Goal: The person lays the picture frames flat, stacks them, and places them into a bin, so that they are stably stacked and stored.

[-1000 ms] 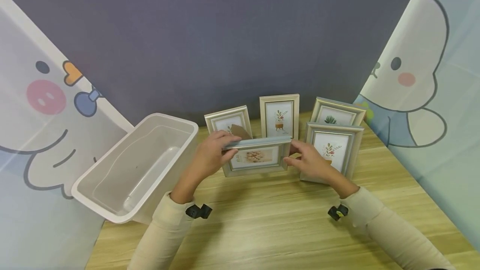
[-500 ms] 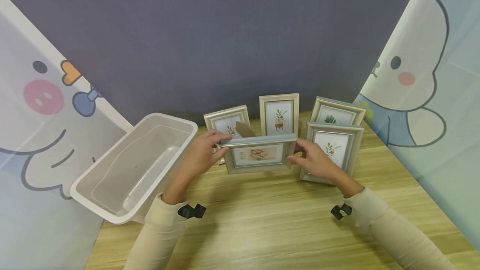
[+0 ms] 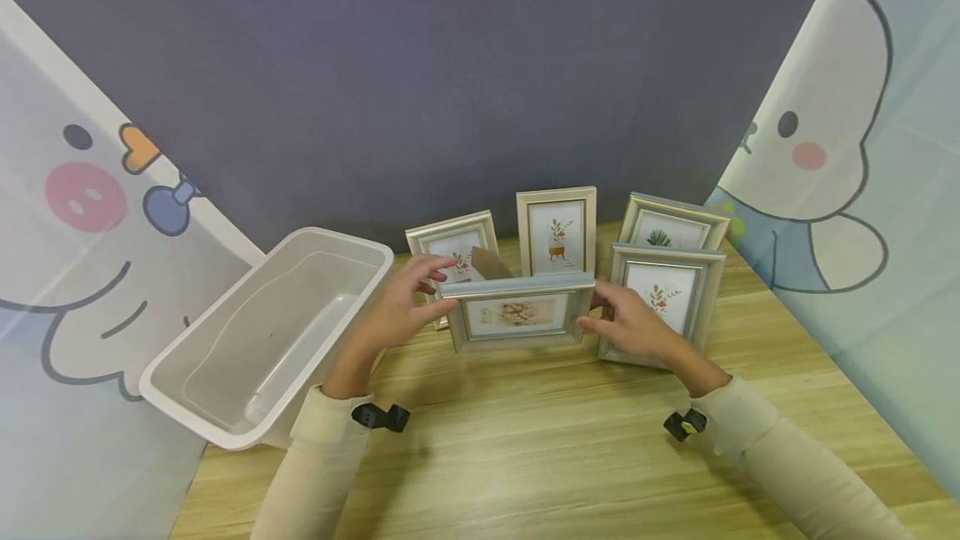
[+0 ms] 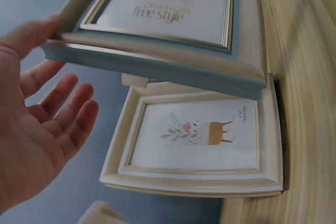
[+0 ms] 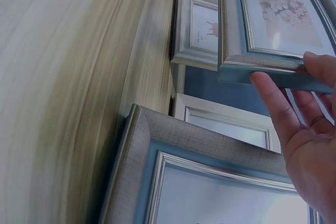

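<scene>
A picture frame point(image 3: 517, 315) with a flower photo stands upright and lengthwise before me, tilted back. Whether its lower edge touches the table I cannot tell. My right hand point(image 3: 628, 319) pinches its right end, thumb in front and fingers at the edge and behind. At the left end, my left hand point(image 3: 401, 302) has its thumb against the front corner, while the other fingers are spread loosely behind. In the left wrist view, the left fingers point(image 4: 68, 106) look relaxed. Behind the held frame stand a plant-print frame point(image 3: 555, 232) and a left frame point(image 3: 453, 248), partly covered.
Two more frames stand at the right, a front frame point(image 3: 663, 302) overlapping a rear frame point(image 3: 671, 223). A pale plastic bin point(image 3: 270, 340) sits at the left. A dark panel point(image 3: 420, 82) rises behind the wooden table point(image 3: 510, 457).
The held frame has shifted slightly right, then settled lower. My left hand has moved left, and its index finger has lifted off the frame's top edge. The right hand keeps its grip.
</scene>
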`<state>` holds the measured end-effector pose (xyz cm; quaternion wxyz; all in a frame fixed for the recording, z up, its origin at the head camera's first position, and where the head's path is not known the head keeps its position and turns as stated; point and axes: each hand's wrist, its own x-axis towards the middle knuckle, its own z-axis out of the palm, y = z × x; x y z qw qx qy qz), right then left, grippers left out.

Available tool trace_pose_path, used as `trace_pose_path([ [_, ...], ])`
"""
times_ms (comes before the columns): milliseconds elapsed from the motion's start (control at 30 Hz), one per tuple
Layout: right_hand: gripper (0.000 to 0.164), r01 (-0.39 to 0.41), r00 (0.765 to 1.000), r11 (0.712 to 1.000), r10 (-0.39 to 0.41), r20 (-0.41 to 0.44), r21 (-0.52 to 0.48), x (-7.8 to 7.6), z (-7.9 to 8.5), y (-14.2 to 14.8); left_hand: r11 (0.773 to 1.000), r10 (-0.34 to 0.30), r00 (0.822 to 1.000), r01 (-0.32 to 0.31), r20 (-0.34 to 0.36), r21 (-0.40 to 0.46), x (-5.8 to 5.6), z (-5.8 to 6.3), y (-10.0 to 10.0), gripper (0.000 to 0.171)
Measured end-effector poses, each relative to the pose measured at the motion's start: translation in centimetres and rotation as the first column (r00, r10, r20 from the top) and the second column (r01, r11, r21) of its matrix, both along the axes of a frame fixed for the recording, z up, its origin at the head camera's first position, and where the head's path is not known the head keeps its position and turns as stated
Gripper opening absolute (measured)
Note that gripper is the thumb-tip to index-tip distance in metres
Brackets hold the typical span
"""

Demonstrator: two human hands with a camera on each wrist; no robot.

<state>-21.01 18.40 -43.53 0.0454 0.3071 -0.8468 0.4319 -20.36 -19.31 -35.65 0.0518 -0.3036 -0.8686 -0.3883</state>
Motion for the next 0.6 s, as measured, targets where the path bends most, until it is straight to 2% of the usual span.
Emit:
trace_pose_path([
  [100,0.021,-0.011,1.000,1.000,0.011,-0.021,-0.001,0.1,0.1,0.0,0.996,-0.049,0.995,0.042,0.083,0.078,-0.5,-0.5,-0.3,0.064],
  [167,0.020,-0.016,0.999,1.000,0.016,-0.031,-0.003,0.1,0.1,0.0,0.990,-0.091,0.984,0.073,0.150,0.120,-0.7,-0.8,-0.5,0.068],
  [333,0.017,-0.030,0.999,0.999,0.030,-0.034,-0.016,0.2,0.2,0.0,0.968,-0.210,0.932,0.156,0.294,0.197,-1.1,-1.3,-1.0,0.081],
  [467,0.020,-0.036,0.999,0.999,0.036,-0.015,-0.024,0.3,0.3,0.0,0.949,-0.282,0.901,0.211,0.329,0.236,-1.3,-1.6,-1.0,0.097],
  [600,0.021,-0.042,0.999,0.999,0.042,0.003,-0.024,0.6,0.5,0.0,0.927,-0.339,0.891,0.261,0.302,0.270,-1.5,-1.9,-0.9,0.107],
])
